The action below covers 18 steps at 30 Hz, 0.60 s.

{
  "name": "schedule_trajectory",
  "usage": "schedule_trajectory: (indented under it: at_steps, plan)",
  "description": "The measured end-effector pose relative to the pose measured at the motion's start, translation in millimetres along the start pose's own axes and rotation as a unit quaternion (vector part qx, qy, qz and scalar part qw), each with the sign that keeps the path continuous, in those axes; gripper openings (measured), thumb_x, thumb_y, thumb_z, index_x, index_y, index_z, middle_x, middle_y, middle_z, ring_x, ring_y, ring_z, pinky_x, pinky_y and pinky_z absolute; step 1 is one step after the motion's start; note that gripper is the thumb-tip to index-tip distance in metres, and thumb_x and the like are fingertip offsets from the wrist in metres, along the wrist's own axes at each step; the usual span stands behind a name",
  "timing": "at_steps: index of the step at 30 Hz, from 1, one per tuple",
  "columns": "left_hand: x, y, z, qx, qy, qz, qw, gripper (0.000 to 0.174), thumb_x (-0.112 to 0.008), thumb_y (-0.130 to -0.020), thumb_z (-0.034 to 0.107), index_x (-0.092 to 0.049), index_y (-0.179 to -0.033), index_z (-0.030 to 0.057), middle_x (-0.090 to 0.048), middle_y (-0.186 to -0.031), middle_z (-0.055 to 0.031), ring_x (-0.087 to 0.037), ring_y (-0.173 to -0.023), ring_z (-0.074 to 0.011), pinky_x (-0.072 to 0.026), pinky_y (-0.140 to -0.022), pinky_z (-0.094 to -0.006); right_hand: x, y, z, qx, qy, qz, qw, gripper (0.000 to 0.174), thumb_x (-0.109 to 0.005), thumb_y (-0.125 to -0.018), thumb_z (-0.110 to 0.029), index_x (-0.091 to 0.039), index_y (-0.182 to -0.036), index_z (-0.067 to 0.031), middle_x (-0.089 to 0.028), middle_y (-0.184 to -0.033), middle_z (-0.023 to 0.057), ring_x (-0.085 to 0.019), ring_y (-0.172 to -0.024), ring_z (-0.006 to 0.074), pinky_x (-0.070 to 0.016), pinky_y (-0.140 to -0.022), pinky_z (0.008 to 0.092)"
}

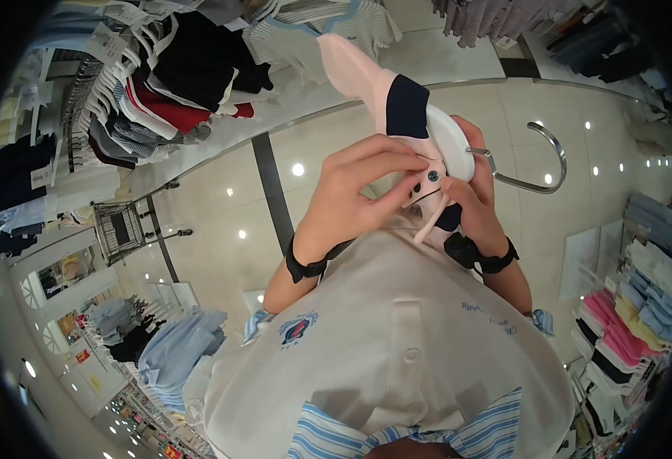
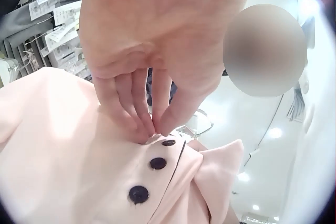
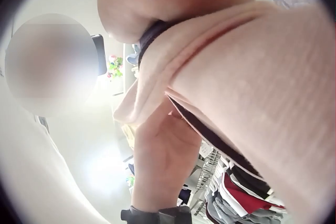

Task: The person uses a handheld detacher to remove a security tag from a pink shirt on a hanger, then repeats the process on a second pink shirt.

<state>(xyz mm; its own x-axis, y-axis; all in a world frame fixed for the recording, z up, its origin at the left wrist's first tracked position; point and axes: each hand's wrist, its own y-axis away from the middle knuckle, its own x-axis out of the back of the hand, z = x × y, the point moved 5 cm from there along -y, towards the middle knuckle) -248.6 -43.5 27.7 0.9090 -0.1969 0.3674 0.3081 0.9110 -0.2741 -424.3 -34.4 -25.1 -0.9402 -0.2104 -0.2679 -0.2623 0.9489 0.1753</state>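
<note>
A pale pink garment point(image 1: 351, 70) with navy bands and dark buttons is held up in front of the chest, on a white hanger point(image 1: 452, 145) with a metal hook pointing right. My left hand point(image 1: 363, 187) pinches the cloth by the buttons between thumb and fingers; in the left wrist view its fingertips meet just above the top dark button point(image 2: 168, 142). My right hand point(image 1: 473, 195) grips the garment and hanger at the collar, its thumb on the front. In the right wrist view pink cloth point(image 3: 252, 71) covers most of that hand's fingers.
Clothes on hangers point(image 1: 168, 84) fill a rack at the upper left. A shopping cart point(image 1: 118, 232) stands on the tiled floor at the left. Blue garments point(image 1: 179, 348) hang at the lower left, and folded and hung clothes point(image 1: 619, 321) line the right side.
</note>
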Motion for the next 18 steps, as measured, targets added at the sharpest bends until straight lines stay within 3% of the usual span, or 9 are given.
schedule_trajectory:
  at_steps: [6, 8, 15, 18]
  plan:
    - [-21.5, 4.9, 1.2, 0.058, 0.016, -0.005, 0.998, 0.027, -0.081, -0.077, -0.002, -0.074, -0.103, -0.0001, -0.074, -0.100, -0.0099, -0.072, -0.089, -0.0231, -0.0572, -0.081, -0.0329, 16.4, -6.2, -8.5, 0.038, -0.061, 0.029, 0.997, 0.083, -0.061, -0.079, -0.019, -0.034, -0.154, 0.0036, -0.053, -0.140, 0.0151, -0.053, -0.128, 0.0201, -0.0422, -0.108, 0.0312]
    - [-20.4, 7.7, 0.5, 0.065, 0.014, 0.007, 0.998, 0.028, -0.081, -0.077, -0.001, -0.073, -0.104, -0.0005, -0.074, -0.100, -0.0100, -0.072, -0.089, -0.0232, -0.0571, -0.081, -0.0334, 17.1, -11.3, -6.4, 0.060, -0.022, -0.018, 0.998, 0.072, -0.055, -0.091, -0.014, -0.028, -0.157, -0.0047, -0.045, -0.141, 0.0094, -0.049, -0.126, 0.0181, -0.0410, -0.109, 0.0324]
    - [1.3, 25.5, -10.7, 0.080, -0.005, 0.053, 0.995, 0.026, -0.083, -0.079, 0.003, -0.071, -0.103, 0.0017, -0.073, -0.097, -0.0103, -0.072, -0.088, -0.0250, -0.0566, -0.079, -0.0335, -10.5, -26.2, 3.7, 0.024, 0.007, -0.035, 0.999, 0.074, -0.063, -0.089, -0.015, -0.032, -0.155, -0.0055, -0.047, -0.149, 0.0116, -0.048, -0.136, 0.0206, -0.0389, -0.114, 0.0364]
    - [21.3, 40.7, -20.0, 0.087, -0.014, 0.090, 0.992, 0.023, -0.082, -0.081, 0.003, -0.069, -0.100, 0.0014, -0.071, -0.095, -0.0102, -0.071, -0.087, -0.0260, -0.0569, -0.078, -0.0329, -35.8, -38.0, 11.8, 0.082, 0.085, -0.058, 0.991, 0.075, -0.066, -0.089, -0.015, -0.032, -0.156, -0.0067, -0.048, -0.149, 0.0114, -0.048, -0.136, 0.0212, -0.0404, -0.113, 0.0372]
